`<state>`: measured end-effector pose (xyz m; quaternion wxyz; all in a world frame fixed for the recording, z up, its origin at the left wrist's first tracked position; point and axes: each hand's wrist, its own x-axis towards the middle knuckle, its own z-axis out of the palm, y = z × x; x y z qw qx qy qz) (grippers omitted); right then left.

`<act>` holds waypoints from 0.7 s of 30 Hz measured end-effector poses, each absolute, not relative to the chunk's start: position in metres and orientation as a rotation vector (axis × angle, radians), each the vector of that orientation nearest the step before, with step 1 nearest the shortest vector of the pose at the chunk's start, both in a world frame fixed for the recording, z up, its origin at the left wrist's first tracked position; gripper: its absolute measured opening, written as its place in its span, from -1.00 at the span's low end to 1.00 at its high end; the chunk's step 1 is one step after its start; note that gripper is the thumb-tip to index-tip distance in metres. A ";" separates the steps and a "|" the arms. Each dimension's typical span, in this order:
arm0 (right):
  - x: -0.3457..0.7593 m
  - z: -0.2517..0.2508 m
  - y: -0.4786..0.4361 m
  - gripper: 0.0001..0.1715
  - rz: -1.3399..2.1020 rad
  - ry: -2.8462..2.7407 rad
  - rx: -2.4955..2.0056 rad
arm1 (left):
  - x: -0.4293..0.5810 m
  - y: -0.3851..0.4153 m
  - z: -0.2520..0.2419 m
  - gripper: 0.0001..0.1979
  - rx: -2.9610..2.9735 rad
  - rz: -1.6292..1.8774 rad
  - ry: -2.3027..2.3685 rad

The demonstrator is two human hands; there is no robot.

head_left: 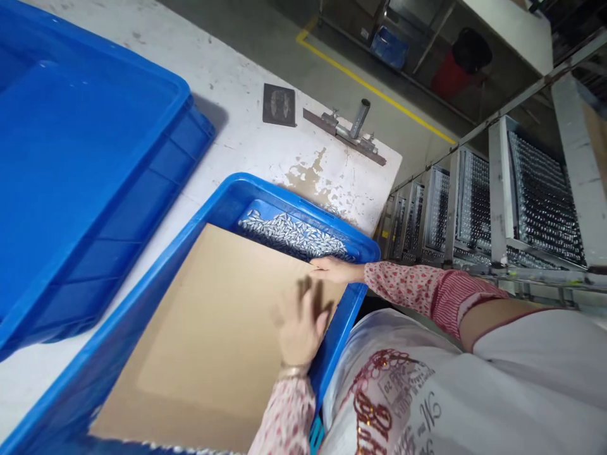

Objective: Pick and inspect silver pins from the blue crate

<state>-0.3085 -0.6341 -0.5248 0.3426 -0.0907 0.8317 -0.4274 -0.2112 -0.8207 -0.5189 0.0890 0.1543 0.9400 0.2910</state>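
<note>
A flat brown cardboard sheet [203, 335] lies slanted inside a blue plastic bin [246, 183], covering most of it. Small silvery metal pieces [298, 237] fill the uncovered far end of the bin. At the sheet's edge beside these pieces, my right hand [332, 270] grips the cardboard, its fingertips partly hidden. My left hand [301, 322] is over the sheet's near side, fingers spread and blurred by motion; whether it touches the cardboard is unclear. More silvery pieces show under the sheet's lower edge.
A larger blue bin [95, 158] stands at left on the worn white table [237, 139]. A dark square plate [279, 105] and a metal bar fixture [348, 136] lie near the table's far edge. Racks with trays of shiny parts [545, 196] line the right side, beyond a yellow floor line [370, 85].
</note>
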 end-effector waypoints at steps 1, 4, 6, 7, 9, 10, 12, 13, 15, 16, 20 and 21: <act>-0.309 -0.525 -0.634 -0.68 -1.139 2.166 -0.200 | -0.205 -0.816 -0.524 -0.40 0.522 0.853 2.794; -0.310 -0.522 -0.627 -0.72 -1.271 2.127 -0.123 | -0.194 -0.815 -0.529 -0.35 0.409 0.774 2.986; -0.312 -0.517 -0.622 -0.70 -1.331 2.091 -0.085 | -0.189 -0.818 -0.527 -0.34 0.167 0.697 3.135; -0.313 -0.515 -0.619 -0.69 -1.350 2.084 -0.062 | -0.187 -0.818 -0.526 -0.34 0.136 0.668 3.145; -0.314 -0.511 -0.615 -0.66 -1.362 2.044 -0.027 | -0.186 -0.814 -0.524 -0.36 0.280 0.630 3.031; -0.314 -0.510 -0.613 -0.65 -1.354 2.023 -0.002 | -0.187 -0.812 -0.522 -0.36 0.368 0.629 2.959; -0.313 -0.509 -0.608 -0.65 -1.340 2.030 0.092 | -0.189 -0.814 -0.516 -0.36 0.305 0.617 2.957; -0.313 -0.510 -0.606 -0.65 -1.324 2.070 0.149 | -0.189 -0.820 -0.511 -0.37 0.187 0.612 3.005; -0.316 -0.509 -0.602 -0.64 -1.306 2.126 0.238 | -0.185 -0.842 -0.500 -0.39 -0.128 0.605 3.118; -0.318 -0.507 -0.600 -0.62 -1.311 2.118 0.252 | -0.181 -0.858 -0.495 -0.39 -0.287 0.613 3.165; -0.326 -0.497 -0.595 -0.53 -1.257 1.976 0.190 | -0.162 -0.923 -0.495 -0.33 -0.895 0.670 3.324; -0.327 -0.495 -0.594 -0.50 -1.225 1.971 0.211 | -0.160 -0.934 -0.501 -0.32 -1.086 0.661 3.336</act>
